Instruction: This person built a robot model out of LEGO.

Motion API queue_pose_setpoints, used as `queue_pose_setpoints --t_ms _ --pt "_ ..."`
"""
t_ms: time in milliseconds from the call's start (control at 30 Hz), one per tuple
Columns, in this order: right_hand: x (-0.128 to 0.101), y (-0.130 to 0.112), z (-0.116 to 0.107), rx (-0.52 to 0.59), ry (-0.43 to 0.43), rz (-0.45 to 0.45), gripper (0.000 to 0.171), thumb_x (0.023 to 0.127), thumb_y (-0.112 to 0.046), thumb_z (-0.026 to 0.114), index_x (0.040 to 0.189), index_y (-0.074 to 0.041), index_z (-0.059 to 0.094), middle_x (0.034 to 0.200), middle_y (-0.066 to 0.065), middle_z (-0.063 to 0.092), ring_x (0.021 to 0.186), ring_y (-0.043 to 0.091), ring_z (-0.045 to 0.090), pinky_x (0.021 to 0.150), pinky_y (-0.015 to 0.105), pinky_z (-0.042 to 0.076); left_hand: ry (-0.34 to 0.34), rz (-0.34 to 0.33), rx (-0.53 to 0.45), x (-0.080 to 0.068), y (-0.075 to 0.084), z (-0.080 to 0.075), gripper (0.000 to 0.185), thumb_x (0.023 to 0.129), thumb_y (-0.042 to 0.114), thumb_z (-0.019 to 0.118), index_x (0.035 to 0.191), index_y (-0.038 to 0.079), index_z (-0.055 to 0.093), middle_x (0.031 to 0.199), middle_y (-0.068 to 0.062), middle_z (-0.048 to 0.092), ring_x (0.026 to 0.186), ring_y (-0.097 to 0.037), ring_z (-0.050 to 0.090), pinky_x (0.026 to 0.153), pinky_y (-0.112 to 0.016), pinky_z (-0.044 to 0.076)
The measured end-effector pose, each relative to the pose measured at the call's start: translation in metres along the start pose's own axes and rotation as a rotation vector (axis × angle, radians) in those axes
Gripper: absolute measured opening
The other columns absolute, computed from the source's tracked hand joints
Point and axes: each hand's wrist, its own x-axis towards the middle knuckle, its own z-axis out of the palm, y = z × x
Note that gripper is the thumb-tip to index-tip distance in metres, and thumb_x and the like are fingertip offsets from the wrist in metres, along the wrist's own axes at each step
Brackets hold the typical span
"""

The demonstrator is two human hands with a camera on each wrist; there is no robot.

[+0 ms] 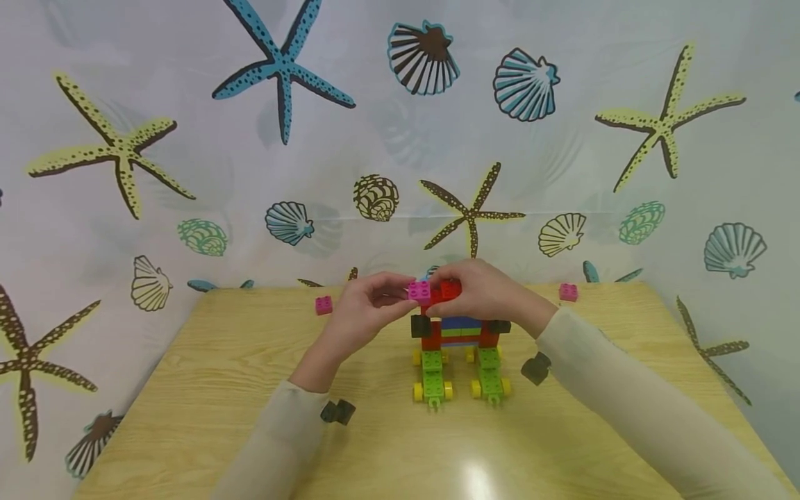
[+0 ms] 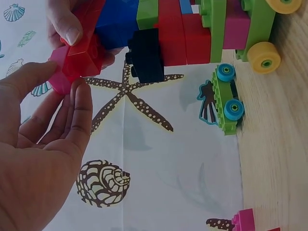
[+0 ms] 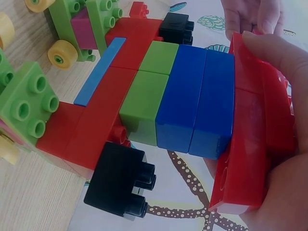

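pink square plastic brick (image 1: 419, 291), pinched by the left hand (image 1: 365, 305), probably needs seating at 9 o'clock of the long red plastic brick (image 1: 450, 288) the right hand (image 1: 484, 292) grasps atop the multicoloured wheeled brick model (image 1: 459, 347).

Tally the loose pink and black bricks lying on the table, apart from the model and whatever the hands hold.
Pink bricks: 2
Black bricks: 2
Total: 4
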Motion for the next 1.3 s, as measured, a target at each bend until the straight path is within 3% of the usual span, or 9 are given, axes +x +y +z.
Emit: queue_pose_setpoints --t_ms 233,900,1133,1300 --pt "0.001 -0.002 -0.001 -0.010 -0.006 0.002 0.046 0.096 -0.041 0.088 0.132 -0.014 0.078 0.113 0.001 0.078 0.103 0.022 0.066 0.085 0.031 0.062 -0.002 0.019 0.082 0.001 0.004 -0.001 0.037 0.101 0.017 0.085 0.136 0.009 0.077 0.130 -0.012 0.081 0.115 -0.030 0.081 0.104 -0.046 0.068" --pt "0.003 -0.004 -0.005 -0.041 -0.017 -0.045 0.043 0.096 -0.042 0.089 0.128 -0.016 0.078 0.107 -0.001 0.078 0.098 0.020 0.066 0.085 0.032 0.061 -0.002 0.001 0.174 0.000 0.010 -0.002 0.034 0.100 0.016 0.085 0.134 0.010 0.079 0.126 -0.010 0.081 0.112 -0.028 0.082 0.100 -0.045 0.069" --pt "0.003 -0.008 -0.005 -0.041 -0.001 -0.089 0.038 0.097 -0.043 0.088 0.127 -0.021 0.079 0.114 -0.006 0.082 0.102 0.016 0.070 0.094 0.036 0.064 -0.014 0.006 0.150 -0.003 0.006 -0.006 0.039 0.103 0.024 0.083 0.140 0.012 0.077 0.134 -0.009 0.080 0.118 -0.028 0.080 0.103 -0.046 0.068" --pt "0.004 -0.006 -0.004 -0.026 0.005 -0.075 0.038 0.097 -0.043 0.088 0.126 -0.021 0.079 0.113 -0.005 0.081 0.102 0.016 0.071 0.094 0.036 0.064 0.011 0.032 0.151 -0.002 -0.009 -0.021 0.038 0.109 0.028 0.075 0.144 0.013 0.074 0.139 -0.010 0.079 0.123 -0.031 0.079 0.108 -0.050 0.066"
